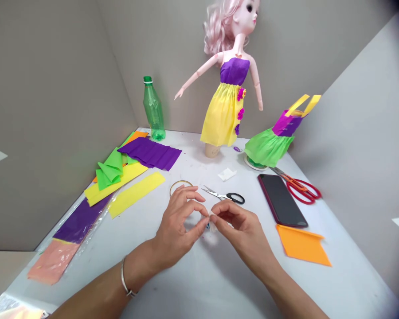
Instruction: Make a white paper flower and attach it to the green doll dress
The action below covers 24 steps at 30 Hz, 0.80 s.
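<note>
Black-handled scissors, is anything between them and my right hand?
Nothing visible stands in the way: the black-handled scissors lie just beyond the right hand, with only the white table between them.

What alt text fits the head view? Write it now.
Left hand and right hand pinch a small pale scrap over a white table, near black-handled scissors; a doll in a purple-and-yellow paper dress stands behind.

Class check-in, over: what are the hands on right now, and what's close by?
Left hand, right hand: fingertips pinching a small pale scrap. Black-handled steel scissors lying just beyond.
</note>
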Each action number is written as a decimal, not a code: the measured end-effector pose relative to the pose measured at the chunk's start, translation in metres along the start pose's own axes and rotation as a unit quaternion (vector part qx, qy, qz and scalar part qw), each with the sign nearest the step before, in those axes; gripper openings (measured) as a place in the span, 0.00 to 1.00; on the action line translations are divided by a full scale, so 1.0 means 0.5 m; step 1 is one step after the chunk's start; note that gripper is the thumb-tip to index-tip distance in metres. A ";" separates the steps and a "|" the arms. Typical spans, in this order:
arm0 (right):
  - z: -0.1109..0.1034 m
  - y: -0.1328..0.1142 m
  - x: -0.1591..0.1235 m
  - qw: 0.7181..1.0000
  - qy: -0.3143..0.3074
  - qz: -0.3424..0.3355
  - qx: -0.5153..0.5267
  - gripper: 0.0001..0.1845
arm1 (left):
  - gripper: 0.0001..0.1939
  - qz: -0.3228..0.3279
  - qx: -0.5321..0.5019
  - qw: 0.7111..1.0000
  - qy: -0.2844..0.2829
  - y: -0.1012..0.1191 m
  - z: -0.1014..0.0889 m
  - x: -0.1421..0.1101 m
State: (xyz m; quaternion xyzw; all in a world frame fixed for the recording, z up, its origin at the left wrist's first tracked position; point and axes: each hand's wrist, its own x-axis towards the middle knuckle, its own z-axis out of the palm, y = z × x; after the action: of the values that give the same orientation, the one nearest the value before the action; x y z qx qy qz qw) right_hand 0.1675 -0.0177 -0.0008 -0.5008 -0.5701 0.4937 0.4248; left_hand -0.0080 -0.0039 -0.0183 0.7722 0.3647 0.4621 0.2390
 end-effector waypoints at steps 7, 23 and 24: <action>0.006 -0.002 -0.002 0.999 0.007 -0.040 -0.033 0.04 | 0.05 0.006 0.034 0.999 0.010 -0.001 0.004 0.002; 0.005 -0.002 0.002 1.000 -0.001 0.011 0.003 0.07 | 0.04 -0.118 -0.044 0.992 -0.029 0.003 0.002 0.005; 0.003 0.000 0.003 1.000 -0.004 0.021 0.012 0.08 | 0.04 -0.132 -0.055 0.989 -0.035 0.003 0.001 0.005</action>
State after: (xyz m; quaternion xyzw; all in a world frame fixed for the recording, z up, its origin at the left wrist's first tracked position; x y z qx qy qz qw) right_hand 0.1656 -0.0166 -0.0009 -0.5061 -0.5549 0.5112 0.4179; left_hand -0.0059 -0.0029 -0.0161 0.7187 0.4290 0.4188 0.3522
